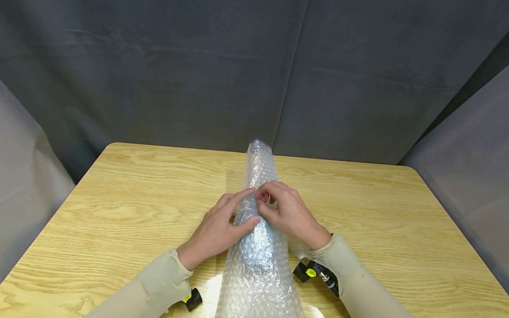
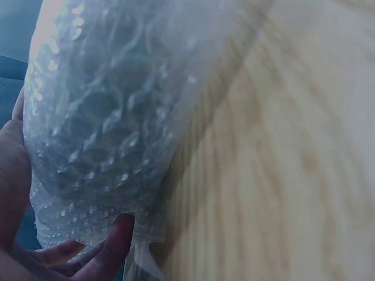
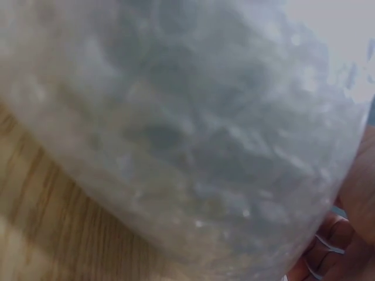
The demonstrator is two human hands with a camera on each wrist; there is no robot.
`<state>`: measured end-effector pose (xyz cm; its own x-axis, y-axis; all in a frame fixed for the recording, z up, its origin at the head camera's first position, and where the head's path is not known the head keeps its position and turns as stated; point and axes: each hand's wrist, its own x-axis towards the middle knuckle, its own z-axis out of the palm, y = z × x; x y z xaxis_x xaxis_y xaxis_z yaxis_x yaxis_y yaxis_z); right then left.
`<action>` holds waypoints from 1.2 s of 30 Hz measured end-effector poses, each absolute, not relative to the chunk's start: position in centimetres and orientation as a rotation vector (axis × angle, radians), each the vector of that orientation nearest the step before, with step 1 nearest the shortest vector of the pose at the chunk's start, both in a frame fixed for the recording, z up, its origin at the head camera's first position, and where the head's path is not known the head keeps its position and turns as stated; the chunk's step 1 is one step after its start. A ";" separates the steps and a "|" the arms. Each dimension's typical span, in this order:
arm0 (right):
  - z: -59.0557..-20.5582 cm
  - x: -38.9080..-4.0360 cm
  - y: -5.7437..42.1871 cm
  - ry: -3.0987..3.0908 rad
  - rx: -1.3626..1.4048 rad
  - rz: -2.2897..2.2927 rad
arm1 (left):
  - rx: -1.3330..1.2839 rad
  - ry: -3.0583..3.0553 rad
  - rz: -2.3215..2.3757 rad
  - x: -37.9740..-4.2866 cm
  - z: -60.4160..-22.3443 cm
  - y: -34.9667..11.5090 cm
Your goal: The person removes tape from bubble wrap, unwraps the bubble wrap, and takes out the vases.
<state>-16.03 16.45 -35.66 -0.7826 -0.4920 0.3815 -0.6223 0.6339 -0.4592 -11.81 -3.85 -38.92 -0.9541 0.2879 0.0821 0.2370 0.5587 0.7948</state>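
Observation:
A long roll of clear bubble wrap point(image 1: 260, 282) lies lengthwise on the table, narrowing toward the back. Something bluish-silver shows dimly through its middle; its kind cannot be made out. My left hand point(image 1: 218, 227) rests on the wrap's left side, index finger and thumb stretched over the top. From the right, my right hand point(image 1: 288, 212) has thumb and fingers curled at the top of the wrap and seems to pinch its film. In the left wrist view the bubble wrap point(image 2: 111, 117) bulges beside the left fingers point(image 2: 114, 246). The bubble wrap point(image 3: 205, 146) fills most of the right wrist view.
The bundle lies on a wood-grain table point(image 1: 131, 198). A dark curtain point(image 1: 179, 88) hangs behind its far edge, with paler grey cloth point(image 1: 469, 168) at the sides. Small black camera mounts point(image 1: 318, 274) sit at both wrists, near the tabletop.

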 end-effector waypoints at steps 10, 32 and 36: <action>-35.9 -16.1 16.5 -2.651 0.893 0.859 | 0.422 2.723 1.355 -12.0 -39.0 -3.9; -35.9 -16.1 16.4 -2.615 0.946 0.843 | 0.400 2.712 1.357 -12.2 -39.0 -3.9; -35.8 -16.2 16.4 -2.617 0.970 0.842 | 0.401 2.709 1.361 -12.2 -39.1 -4.0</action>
